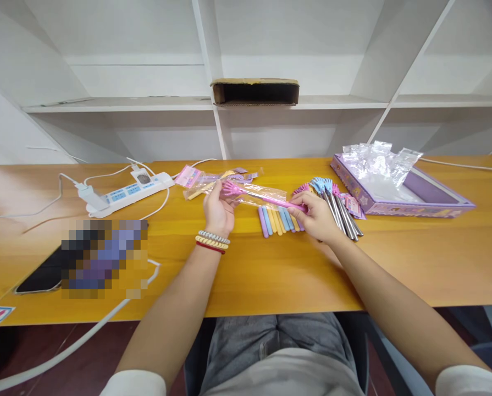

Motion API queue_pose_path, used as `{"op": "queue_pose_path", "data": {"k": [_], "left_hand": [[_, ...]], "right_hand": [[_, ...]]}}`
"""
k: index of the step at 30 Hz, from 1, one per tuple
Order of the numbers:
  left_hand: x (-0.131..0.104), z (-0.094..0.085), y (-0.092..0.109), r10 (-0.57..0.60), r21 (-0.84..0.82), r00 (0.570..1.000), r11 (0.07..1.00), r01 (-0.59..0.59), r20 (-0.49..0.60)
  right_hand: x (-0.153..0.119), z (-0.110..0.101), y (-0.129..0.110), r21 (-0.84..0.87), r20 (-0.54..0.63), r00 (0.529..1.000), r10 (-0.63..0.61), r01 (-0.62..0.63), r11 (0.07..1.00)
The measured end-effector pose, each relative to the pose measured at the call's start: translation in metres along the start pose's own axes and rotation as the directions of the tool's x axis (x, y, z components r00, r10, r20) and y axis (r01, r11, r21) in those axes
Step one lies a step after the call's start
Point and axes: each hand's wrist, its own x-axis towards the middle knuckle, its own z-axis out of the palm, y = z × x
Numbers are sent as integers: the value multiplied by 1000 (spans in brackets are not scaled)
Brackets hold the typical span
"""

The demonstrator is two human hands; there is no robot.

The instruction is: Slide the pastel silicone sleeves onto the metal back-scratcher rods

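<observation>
A pink back scratcher with a metal shaft (pixel 262 196) lies across between my hands, its claw head on the left inside a clear plastic bag. My left hand (pixel 220 212) holds the bag near the pink claw. The pink handle end is gripped by my right hand (pixel 318 216). Below it lies a row of purple, blue and yellow handles (pixel 276 221). Beside my right hand are metal rods (pixel 344 214) with pink and blue claw heads. Behind my left hand, bagged packages with a pink card (pixel 188 176) lie in a pile.
A purple box (pixel 419 208) holding clear bags (pixel 381 165) stands at the right. At the left are a white power strip (pixel 134 192) with cables and a black phone (pixel 42 272). A cardboard box (pixel 255 92) sits on the white shelf behind.
</observation>
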Motion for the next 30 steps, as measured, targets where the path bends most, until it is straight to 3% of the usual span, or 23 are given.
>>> {"op": "queue_pose_path", "data": {"k": [4, 9, 15, 18, 21, 23, 27, 30], "left_hand": [[7, -3, 1, 21, -33, 996, 999, -24, -83], [19, -12, 7, 30, -83, 977, 995, -48, -209], [42, -38, 26, 1, -124, 932, 991, -49, -362], [49, -48, 29, -71, -97, 952, 994, 44, -298], [47, -51, 23, -229, 128, 966, 961, 244, -117], [42, -51, 17, -348, 315, 937, 892, 325, 18], [34, -49, 0, -429, 604, 888, 756, 253, 166], [31, -48, -10, -290, 806, 941, 591, 33, 174]], "right_hand": [[-1, 1, 0, 77, -15, 988, 157, -155, 985], [-1, -3, 9, 238, -51, 939, 341, -320, 917], [8, -17, 23, 646, -86, 815, 573, -392, 655], [13, -22, 26, 746, -78, 775, 627, -371, 552], [14, -25, 24, 756, -18, 801, 598, -380, 533], [14, -24, 20, 751, 30, 816, 578, -400, 525], [12, -20, 10, 792, 115, 808, 578, -426, 438], [10, -15, 5, 796, 189, 819, 541, -450, 404]]}}
